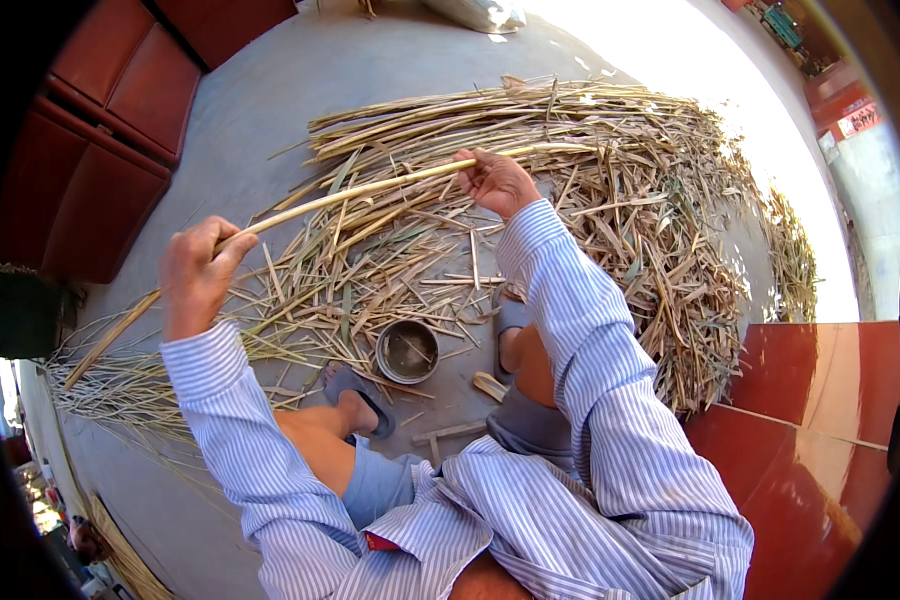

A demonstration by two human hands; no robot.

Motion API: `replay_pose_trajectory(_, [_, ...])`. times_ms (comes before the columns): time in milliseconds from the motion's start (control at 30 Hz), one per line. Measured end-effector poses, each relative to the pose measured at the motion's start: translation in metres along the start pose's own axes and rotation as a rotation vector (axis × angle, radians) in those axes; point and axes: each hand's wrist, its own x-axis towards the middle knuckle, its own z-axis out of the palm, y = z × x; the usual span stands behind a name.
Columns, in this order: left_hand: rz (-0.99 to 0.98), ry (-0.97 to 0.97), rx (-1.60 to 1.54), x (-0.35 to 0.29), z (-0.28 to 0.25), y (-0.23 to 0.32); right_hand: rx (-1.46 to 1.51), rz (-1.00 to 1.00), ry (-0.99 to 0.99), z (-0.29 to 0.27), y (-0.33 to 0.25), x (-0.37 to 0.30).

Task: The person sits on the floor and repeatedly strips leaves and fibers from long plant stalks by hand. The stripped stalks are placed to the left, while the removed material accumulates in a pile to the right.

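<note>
A long pale reed stalk (360, 190) runs between my two hands, slanting up from left to right. My left hand (198, 268) is closed around its lower stretch, and the stalk's end passes on beyond it to the lower left. Higher up, my right hand (498, 184) pinches the stalk between thumb and fingers. Beneath lies a big pile of dry reed stalks and leaves (660, 230), with more stalks laid lengthwise along its far side. Between my feet stands a round metal bowl (407, 352) with murky contents I cannot make out.
Thin split strips (120, 375) fan out over the floor at the left. Red-brown padded furniture (110, 130) stands at the far left. A red panelled surface (790, 440) lies at the right. A pale sack (480, 14) rests at the far edge.
</note>
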Motion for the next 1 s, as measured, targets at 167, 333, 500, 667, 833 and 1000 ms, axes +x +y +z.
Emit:
replay_pose_trajectory(167, [0.403,0.203,0.212,0.000,0.000,0.050,-0.016,0.068,-0.079,0.037,0.032,-0.019])
replay_pose_trajectory(333, [0.450,0.110,0.239,0.010,0.071,0.058,-0.118,0.225,-0.305,0.090,0.095,-0.078])
replay_pose_trajectory(500, [0.380,0.103,0.173,0.008,0.048,0.045,0.115,0.076,-0.106,0.044,0.052,-0.033])
replay_pose_trajectory(667, [0.434,0.159,0.231,0.004,0.043,0.056,-0.015,0.060,-0.086,0.026,0.052,-0.020])
replay_pose_trajectory(833, [0.411,0.207,0.301,-0.006,0.020,0.065,0.006,-0.006,0.044,0.025,0.034,-0.013])
replay_pose_trajectory(1000, [0.154,0.137,0.197,-0.015,-0.025,0.045,0.055,-0.123,0.271,-0.016,-0.012,0.003])
